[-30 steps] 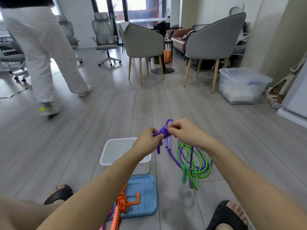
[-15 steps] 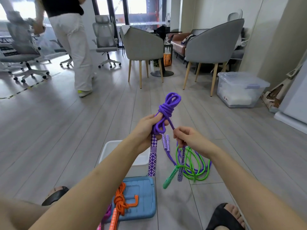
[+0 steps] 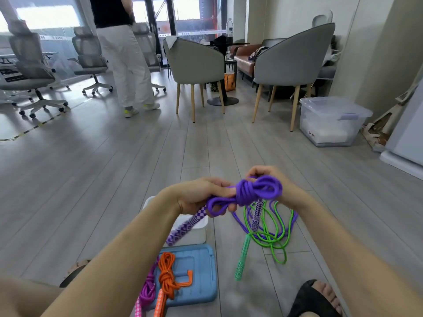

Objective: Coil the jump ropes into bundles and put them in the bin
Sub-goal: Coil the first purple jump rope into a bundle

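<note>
The floor (image 3: 114, 175) is carrying everything here, and the person is sitting low on it with both forearms reaching out over the work. Down near the knees, the blue lid (image 3: 201, 271) is lying flat with an orange bundle (image 3: 168, 277) resting on it and a magenta bundle (image 3: 147, 289) just beside that, half off its edge. Past the lid, the white bin (image 3: 194, 232) is standing open-topped, mostly hidden under the left forearm. To the right of it, the green rope (image 3: 272, 236) is sprawling loose on the boards, tangled over a second purple cord, not yet coiled.

Now the action: the purple bundle (image 3: 254, 191) is hanging in the air between the hands, its long axis running roughly left to right, the knotted wraps sitting at the middle. The left hand (image 3: 196, 195) is curling its fingers round the near loop end, one patterned handle dangling down and back toward the bin. The right hand (image 3: 267, 177) is gripping the far loop end from behind; how its fingertips are lying I cannot tell, the rope is covering them.

The key relation, as I'm reading it: the bin is sitting directly below and slightly behind the left hand, so that hand is the nearer one for the drop.
</note>
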Tool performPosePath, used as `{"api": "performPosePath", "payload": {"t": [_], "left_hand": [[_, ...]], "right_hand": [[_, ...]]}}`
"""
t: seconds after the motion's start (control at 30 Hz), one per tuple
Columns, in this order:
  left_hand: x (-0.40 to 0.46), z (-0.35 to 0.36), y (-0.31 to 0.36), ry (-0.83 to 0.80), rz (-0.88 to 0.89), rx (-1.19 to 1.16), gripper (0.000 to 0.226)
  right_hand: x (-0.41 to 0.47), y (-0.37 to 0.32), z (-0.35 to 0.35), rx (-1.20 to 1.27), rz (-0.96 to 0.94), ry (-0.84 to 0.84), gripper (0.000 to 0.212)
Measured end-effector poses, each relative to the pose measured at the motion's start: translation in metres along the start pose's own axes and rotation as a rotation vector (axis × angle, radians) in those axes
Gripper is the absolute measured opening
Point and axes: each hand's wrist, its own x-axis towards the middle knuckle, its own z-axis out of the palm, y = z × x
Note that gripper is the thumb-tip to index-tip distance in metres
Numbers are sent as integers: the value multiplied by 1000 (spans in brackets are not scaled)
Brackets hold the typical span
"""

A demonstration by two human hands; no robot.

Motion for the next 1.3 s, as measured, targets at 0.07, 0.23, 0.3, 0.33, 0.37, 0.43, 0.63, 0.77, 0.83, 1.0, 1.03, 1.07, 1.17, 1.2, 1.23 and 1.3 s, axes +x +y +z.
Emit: {"api": "performPosePath", "payload": {"t": [0.07,0.23,0.3,0.33,0.37,0.43,0.63,0.77,0.83,1.0,1.03,1.07,1.17,1.2,1.23,1.3], "left_hand": [[-1,-4,-3,80,-104,258,24],[7,3,-8,263,-267,579,13],[13,4,-16,451,-232,593,15],[16,2,-20,565,-195,575,15],[18,0,-23,673,-149,526,15],[21,-3,-26,835,-55,347,15],[29,10,-17,910,172,0,14],[30,18,-14,875,242,-71,16],[31,19,-13,924,266,-31,17],[32,14,-19,1062,298,53,13],[31,13,-19,1072,286,68,12],[31,12,-19,1080,278,71,13],[27,11,-13,1082,319,-52,19],[24,11,-9,1066,346,-120,21],[22,11,-6,1045,364,-155,23],[20,13,-2,1001,361,-107,24]], "right_hand": [[2,-11,-5,-260,51,-106,16],[6,-15,3,-534,113,-135,16],[8,-10,8,-587,92,-43,13],[8,-8,10,-590,82,5,12],[8,-8,12,-568,74,52,12],[9,-9,16,-463,71,109,16],[7,-7,37,-44,138,220,26],[6,-16,45,119,221,240,34],[6,-19,50,184,226,249,39],[1,-36,52,57,71,321,37],[1,-41,53,32,29,317,34],[1,-46,55,19,-4,304,31],[1,-49,59,-39,-31,268,27],[2,-46,60,-49,-17,284,27],[3,-42,59,-42,3,317,28],[5,-35,56,19,53,396,29]]}}
